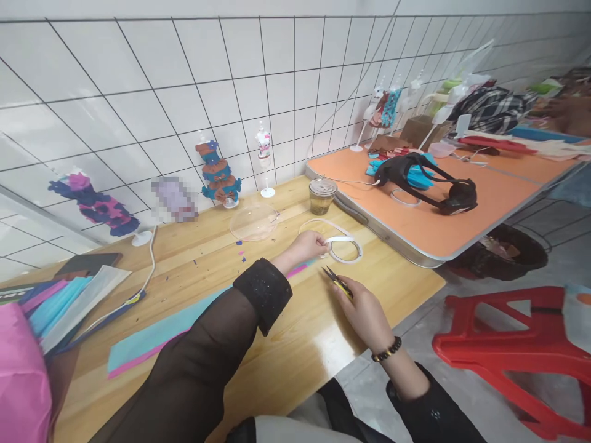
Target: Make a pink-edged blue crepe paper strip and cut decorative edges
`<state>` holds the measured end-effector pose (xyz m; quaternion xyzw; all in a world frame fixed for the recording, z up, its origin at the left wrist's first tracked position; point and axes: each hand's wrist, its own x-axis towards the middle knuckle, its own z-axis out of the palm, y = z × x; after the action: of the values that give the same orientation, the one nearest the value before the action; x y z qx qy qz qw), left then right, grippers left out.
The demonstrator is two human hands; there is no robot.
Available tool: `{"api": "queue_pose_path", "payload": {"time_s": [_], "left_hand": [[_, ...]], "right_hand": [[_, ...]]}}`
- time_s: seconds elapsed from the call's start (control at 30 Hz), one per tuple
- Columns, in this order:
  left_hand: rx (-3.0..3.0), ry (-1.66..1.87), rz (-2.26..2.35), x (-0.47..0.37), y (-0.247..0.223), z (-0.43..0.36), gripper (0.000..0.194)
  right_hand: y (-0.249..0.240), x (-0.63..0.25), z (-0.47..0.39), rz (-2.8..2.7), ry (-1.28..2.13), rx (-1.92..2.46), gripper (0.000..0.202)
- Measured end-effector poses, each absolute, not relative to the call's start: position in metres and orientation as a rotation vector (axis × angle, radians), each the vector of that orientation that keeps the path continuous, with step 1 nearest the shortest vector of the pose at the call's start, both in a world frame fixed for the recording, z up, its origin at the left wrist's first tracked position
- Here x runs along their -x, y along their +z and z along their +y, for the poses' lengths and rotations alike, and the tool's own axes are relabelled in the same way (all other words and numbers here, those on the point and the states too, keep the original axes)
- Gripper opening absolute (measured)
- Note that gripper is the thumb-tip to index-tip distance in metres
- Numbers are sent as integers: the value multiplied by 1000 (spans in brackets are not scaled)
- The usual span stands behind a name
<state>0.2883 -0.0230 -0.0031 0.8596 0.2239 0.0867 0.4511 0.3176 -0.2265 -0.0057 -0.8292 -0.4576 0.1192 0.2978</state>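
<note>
My left hand (305,248) is closed, pinching the free end of a white tape strip (339,239) that runs to a tape roll (361,251) lying on the wooden table. In my right hand (362,311) is a small pair of yellow-and-black snips (339,283), their dark blades parted and aimed toward the tape. The blades are apart from the strip. Under my left forearm lies a long folded piece of turquoise and pink material (138,349), partly covered by the sleeve.
A lidded plastic cup (322,195) stands behind the tape. Several small dressed figures on stands, such as a blue-brown one (220,175), line the wall. At right, a black head strap (420,178) rests on an orange table (332,165), with a red stool (503,344) below.
</note>
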Motion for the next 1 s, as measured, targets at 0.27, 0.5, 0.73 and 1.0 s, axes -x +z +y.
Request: {"api": "queue_pose_path", "payload": {"time_s": [0.27, 0.5, 0.73, 1.0], "left_hand": [[-2133, 175, 498, -289, 1, -22, 22], [-2139, 156, 500, -287, 11, -22, 21], [-2130, 132, 513, -287, 16, -21, 18], [-2118, 102, 521, -288, 17, -21, 18]], "right_hand": [[5, -313, -207, -1220, 391, 2425, 45], [17, -311, -190, -1218, 450, 2651, 54], [16, -310, -180, -1177, 558, 2715, 56], [15, -311, -170, -1145, 589, 2693, 59]]}}
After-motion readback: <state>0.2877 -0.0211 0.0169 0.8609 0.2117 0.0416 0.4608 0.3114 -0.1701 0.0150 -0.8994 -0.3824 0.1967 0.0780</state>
